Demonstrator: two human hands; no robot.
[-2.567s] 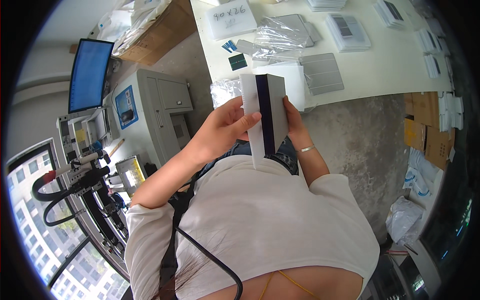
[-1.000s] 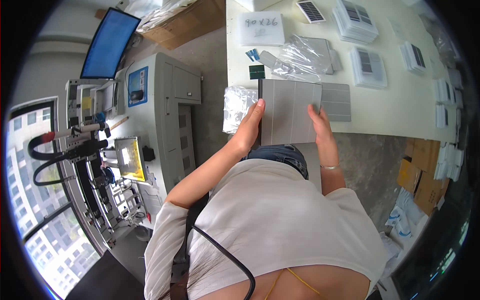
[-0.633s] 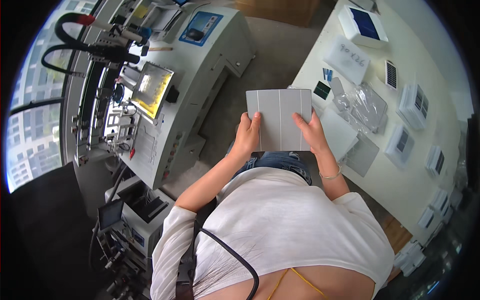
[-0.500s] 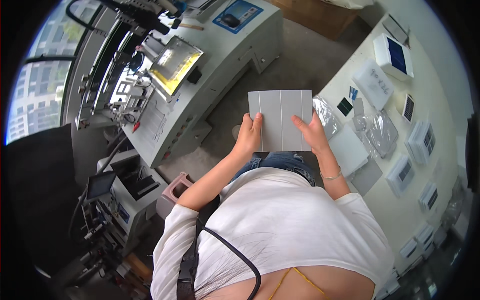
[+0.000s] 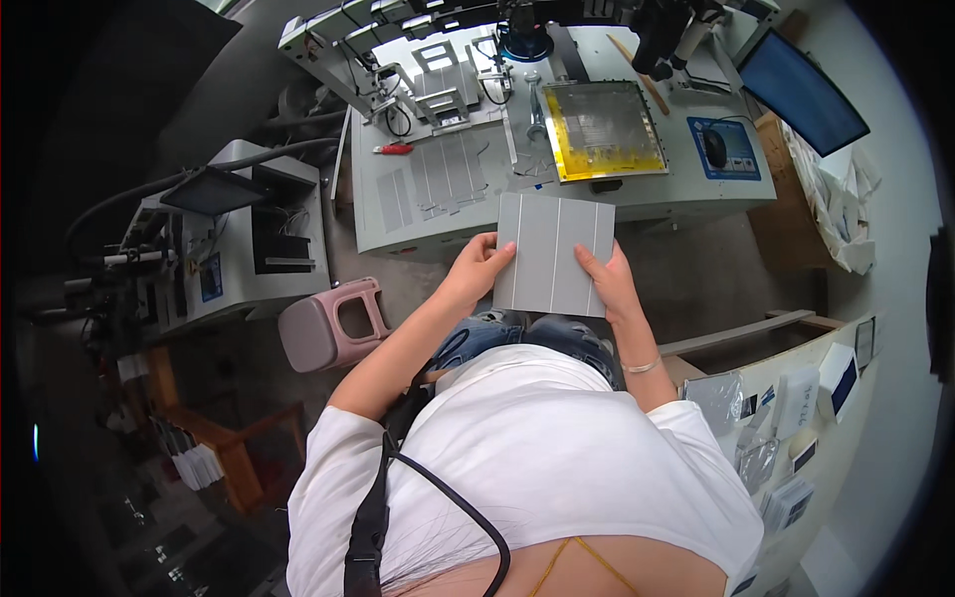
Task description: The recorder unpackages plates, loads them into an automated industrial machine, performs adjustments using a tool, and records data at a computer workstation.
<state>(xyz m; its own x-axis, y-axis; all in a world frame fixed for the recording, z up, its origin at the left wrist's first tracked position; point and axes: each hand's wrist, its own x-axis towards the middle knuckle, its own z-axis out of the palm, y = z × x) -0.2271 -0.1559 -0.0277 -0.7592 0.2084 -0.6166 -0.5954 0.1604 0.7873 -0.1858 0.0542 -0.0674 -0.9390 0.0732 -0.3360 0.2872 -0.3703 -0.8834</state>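
A square grey sheet with thin pale lines across it (image 5: 554, 280) is held level in front of my waist. My left hand (image 5: 479, 267) grips its left edge, the thumb lying on top. At the right edge my right hand (image 5: 612, 279) has hold of it too, thumb on the upper face and fingers hidden underneath. Whether it is one sheet or a stack I cannot tell. Beyond it, on the grey machine bench (image 5: 418, 231), lie similar lined grey sheets (image 5: 448, 169) and a yellow-edged framed screen (image 5: 602, 129).
A pink stool (image 5: 333, 323) stands at my left. On the bench are a red-handled tool (image 5: 393, 149), a mouse (image 5: 714, 149) on a blue pad and a monitor (image 5: 804, 90). A pale table (image 5: 836, 448) with boxes and plastic bags runs along my right.
My body has turned left, so the machine bench is now in front and the pale table has slid to the lower right. Both hands still hold the grey sheet.
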